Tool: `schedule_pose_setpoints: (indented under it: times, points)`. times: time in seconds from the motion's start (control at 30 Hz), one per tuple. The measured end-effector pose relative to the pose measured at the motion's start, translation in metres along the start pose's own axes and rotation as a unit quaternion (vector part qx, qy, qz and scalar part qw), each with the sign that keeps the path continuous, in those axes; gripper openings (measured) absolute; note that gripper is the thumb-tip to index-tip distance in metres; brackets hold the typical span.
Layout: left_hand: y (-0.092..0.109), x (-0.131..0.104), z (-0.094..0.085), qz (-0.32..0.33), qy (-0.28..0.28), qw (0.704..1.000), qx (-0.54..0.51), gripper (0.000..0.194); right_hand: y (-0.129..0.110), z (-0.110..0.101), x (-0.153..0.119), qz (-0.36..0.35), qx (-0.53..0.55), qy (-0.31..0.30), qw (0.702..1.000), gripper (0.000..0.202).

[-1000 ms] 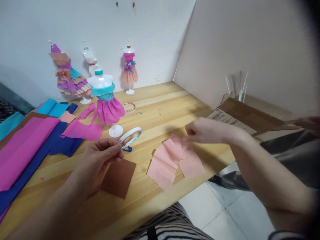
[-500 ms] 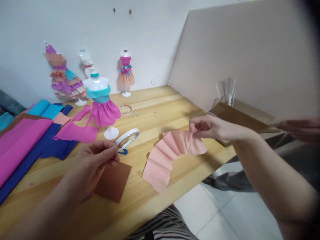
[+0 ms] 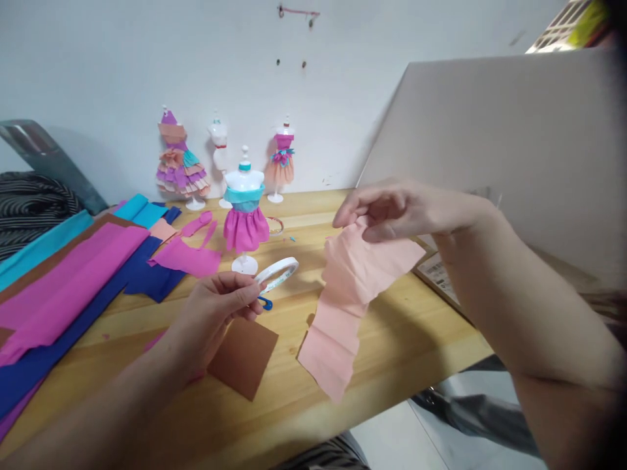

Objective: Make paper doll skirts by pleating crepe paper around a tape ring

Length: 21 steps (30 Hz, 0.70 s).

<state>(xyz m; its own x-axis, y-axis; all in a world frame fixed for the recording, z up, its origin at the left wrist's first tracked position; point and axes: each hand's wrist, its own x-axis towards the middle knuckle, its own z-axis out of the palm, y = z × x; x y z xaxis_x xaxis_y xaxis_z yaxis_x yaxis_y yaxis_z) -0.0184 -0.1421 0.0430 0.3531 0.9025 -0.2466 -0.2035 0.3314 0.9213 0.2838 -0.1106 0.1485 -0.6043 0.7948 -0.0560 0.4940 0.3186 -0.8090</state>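
Head; left fingers (image 3: 241,298) pinch tape roll (image 3: 275,266); right fingers (image 3: 385,231) pinch pink paper (image 3: 345,284) at its upper end

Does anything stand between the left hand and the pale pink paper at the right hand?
Nothing visible blocks the left hand from the pale pink paper. The white tape roll is in that hand; a blue clip and a brown square lie low on the table.

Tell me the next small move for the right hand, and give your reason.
I'd probably lower the right hand and spread the light pink piece flatter on the table: its upper part is raised and creased at the fingers, while the left hand is occupied with the white tape roll.
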Motion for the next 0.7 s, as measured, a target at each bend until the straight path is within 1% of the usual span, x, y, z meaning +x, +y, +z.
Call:
schedule_pose_setpoints:
  times: [0.07,0.13,0.2,0.27,0.37,0.5,0.6,0.7]
  points:
    - [0.001,0.000,-0.001,0.002,0.000,1.000,-0.005,0.028,0.001,-0.009,0.006,0.015,-0.060,-0.023,0.998,0.030]
    - [0.002,0.000,-0.001,0.002,0.003,1.000,-0.007,0.029,0.009,-0.019,0.008,0.054,-0.108,-0.012,0.993,0.030]
    - [0.003,0.000,-0.001,-0.001,0.003,1.000,-0.005,0.028,0.020,-0.030,0.006,0.107,-0.142,0.009,0.984,0.030]
    - [0.003,-0.001,0.000,-0.001,0.000,1.000,0.001,0.027,0.033,-0.040,0.000,0.156,-0.152,0.022,0.976,0.030]
    - [0.004,-0.001,0.000,-0.002,-0.001,1.000,0.010,0.027,0.050,-0.056,-0.014,0.201,-0.152,0.041,0.967,0.032]
    - [0.004,0.001,0.000,-0.004,0.009,1.000,0.018,0.027,0.062,-0.073,-0.034,0.251,-0.181,0.061,0.949,0.037]
    - [0.002,0.002,0.000,-0.005,0.017,1.000,0.014,0.027,0.059,-0.077,-0.039,0.290,-0.233,0.073,0.925,0.036]
    - [0.001,0.003,0.000,-0.009,0.018,1.000,0.017,0.025,0.055,-0.074,-0.036,0.329,-0.325,0.084,0.883,0.034]
